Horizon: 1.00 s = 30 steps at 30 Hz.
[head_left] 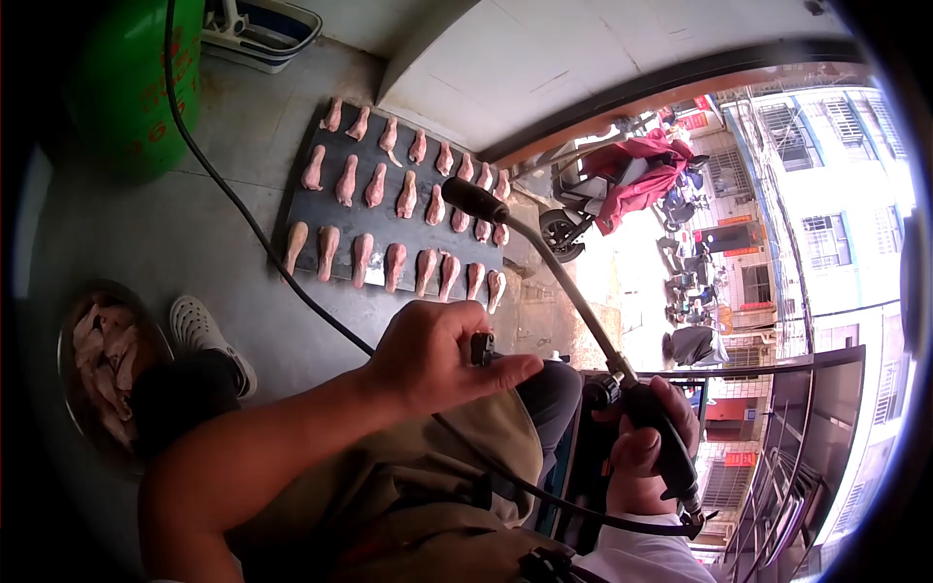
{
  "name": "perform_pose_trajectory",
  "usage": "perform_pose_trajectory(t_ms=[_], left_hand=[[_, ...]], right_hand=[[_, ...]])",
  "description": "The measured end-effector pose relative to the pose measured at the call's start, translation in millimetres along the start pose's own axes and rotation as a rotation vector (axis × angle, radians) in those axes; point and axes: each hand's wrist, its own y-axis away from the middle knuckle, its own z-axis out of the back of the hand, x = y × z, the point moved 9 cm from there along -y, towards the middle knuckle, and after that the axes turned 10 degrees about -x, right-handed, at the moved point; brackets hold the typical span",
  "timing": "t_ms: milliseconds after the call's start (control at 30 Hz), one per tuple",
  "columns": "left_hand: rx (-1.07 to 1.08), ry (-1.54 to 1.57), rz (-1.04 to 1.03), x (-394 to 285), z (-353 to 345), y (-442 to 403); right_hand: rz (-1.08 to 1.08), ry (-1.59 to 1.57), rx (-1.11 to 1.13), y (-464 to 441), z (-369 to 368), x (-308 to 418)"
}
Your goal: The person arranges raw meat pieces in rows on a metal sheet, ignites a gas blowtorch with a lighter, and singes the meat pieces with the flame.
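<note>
My right hand [649, 442] grips the dark handle of a gas torch [573, 287], a long metal tube with a black nozzle [474, 199] pointing up and left. No flame shows. My left hand [432, 355] is closed around a small black-ended lighter [482, 348], mostly hidden in the fist, left of the torch tube. A black hose [248, 219] passes behind my left hand and reaches the torch handle. Beyond the nozzle, rows of raw pinkish meat pieces that look like pig trotters [406, 194] lie on a dark board [330, 209] on the floor.
A metal bowl [66, 374] with more pale meat pieces stands at left, beside my shoe [199, 335]. A green gas cylinder [136, 97] and a plastic bucket [262, 44] are at upper left. Right, an opening shows the street and a scooter [559, 233] with a red cover.
</note>
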Motion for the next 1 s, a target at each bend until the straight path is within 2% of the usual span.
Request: perform_pose_trajectory(t_ms=[33, 133, 267, 367, 567, 667, 767, 800, 833, 900, 1000], left_hand=[[-0.008, 0.103, -0.094, -20, -5, 8], [-0.008, 0.138, -0.150, -41, -6, 12], [-0.062, 0.070, -0.294, -51, -1, 9], [-0.068, 0.081, -0.224, -47, 1, 9], [-0.042, 0.047, -0.221, -39, -1, 8], [0.023, 0.098, -0.122, -31, 0, 4], [-0.066, 0.108, 0.024, -1, 7, -3], [-0.035, -0.015, 0.092, 6, 11, -10], [-0.116, -0.082, 0.151, 28, 13, -11], [-0.138, -0.183, 0.237, 48, 23, -21], [-0.232, -0.230, 0.227, 59, 33, -29]], right_hand=[[0.021, 0.035, 0.051, 1, -7, -2], [0.165, 0.092, 0.089, -7, -32, 8], [0.303, 0.139, 0.123, -19, -57, 21], [0.287, 0.129, 0.112, -22, -64, 21], [0.246, 0.116, 0.128, -22, -67, 16], [0.238, 0.091, 0.090, -16, -60, 6], [0.107, 0.017, -0.004, -9, -37, -8], [0.066, 0.047, -0.001, -5, -29, -8], [0.015, 0.059, -0.031, 0, -20, -7], [-0.088, 0.079, -0.083, 12, -2, -5], [-0.023, 0.234, -0.220, 30, 20, 4]])
